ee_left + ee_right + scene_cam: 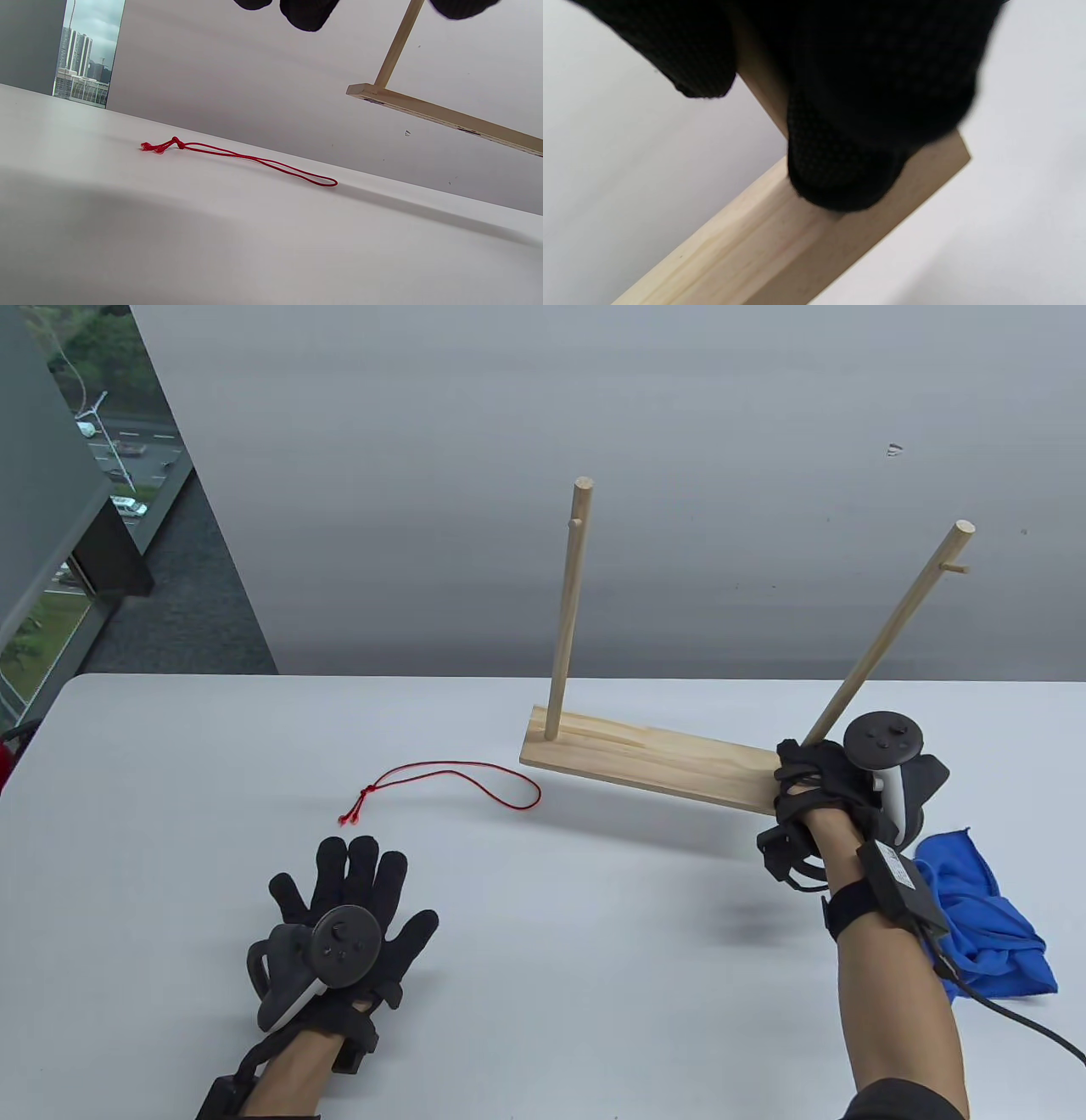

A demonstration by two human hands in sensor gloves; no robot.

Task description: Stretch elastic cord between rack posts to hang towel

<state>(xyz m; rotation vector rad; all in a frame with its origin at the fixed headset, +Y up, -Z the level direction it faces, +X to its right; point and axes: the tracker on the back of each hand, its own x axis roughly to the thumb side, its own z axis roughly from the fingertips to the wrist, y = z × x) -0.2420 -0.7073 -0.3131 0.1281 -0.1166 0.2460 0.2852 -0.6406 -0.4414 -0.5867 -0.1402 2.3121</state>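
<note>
The wooden rack (pixel 653 759), a flat base with two upright posts, hangs tilted above the table. My right hand (pixel 814 789) grips it at the foot of the right post (pixel 899 619); in the right wrist view my fingers (pixel 840 169) wrap the base (pixel 746 254). The red elastic cord (pixel 458 780) lies loose on the table left of the rack, knotted at its near end. My left hand (pixel 356 882) is open with fingers spread, just short of the knot, holding nothing. The left wrist view shows the cord (pixel 237 159) and the base's underside (pixel 445 116). The blue towel (pixel 993 925) lies crumpled beside my right forearm.
The white table (pixel 170 780) ends at a grey wall behind the rack. A window and a dark ledge stand at the far left. A black cable (pixel 1018 1018) runs from my right wrist off the right edge.
</note>
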